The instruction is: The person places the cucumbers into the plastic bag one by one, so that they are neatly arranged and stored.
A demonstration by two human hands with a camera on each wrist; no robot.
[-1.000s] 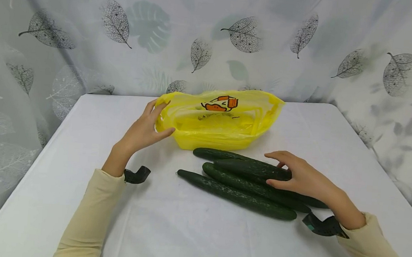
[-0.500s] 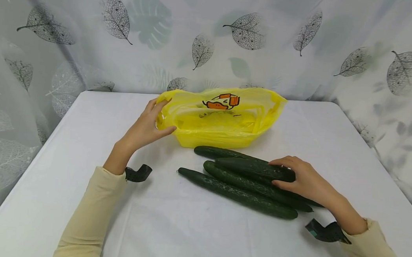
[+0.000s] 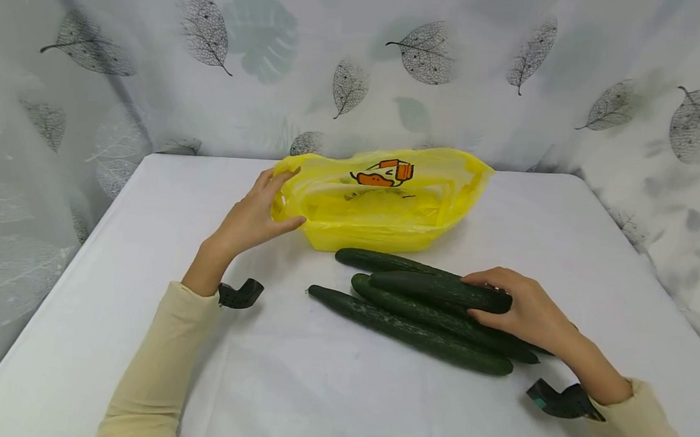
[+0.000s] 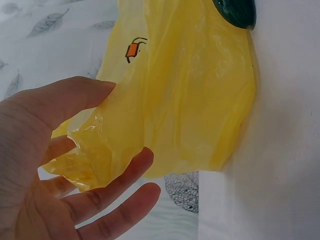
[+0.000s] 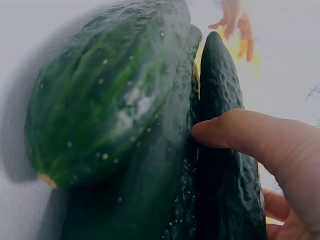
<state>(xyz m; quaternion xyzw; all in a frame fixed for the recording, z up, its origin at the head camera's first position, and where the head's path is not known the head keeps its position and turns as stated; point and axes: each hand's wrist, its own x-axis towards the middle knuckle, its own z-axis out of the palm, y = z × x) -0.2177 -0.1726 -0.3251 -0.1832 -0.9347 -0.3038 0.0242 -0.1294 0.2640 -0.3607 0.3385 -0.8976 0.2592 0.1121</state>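
White-clothed tbl [image 3: 291, 389] is showing soft creases toward the front. Behind it a whitish leaf-print curtain [image 3: 483, 113] is hanging, dk veined leaves + pale grn ones, wrapping L & R sides too. Yellow plastic bag [image 3: 373, 238], cartoon duck printed on it, is standing nr the back edge, mouth gaping. L hand [image 3: 254, 214] is touching the bag's L end, thumb & fingers wide apart. R hand [image 3: 528, 308] is gripping the top cucumber [image 3: 427, 287] nr its R end, above other cucumbers [image 3: 403, 329] lying in front of the bag.
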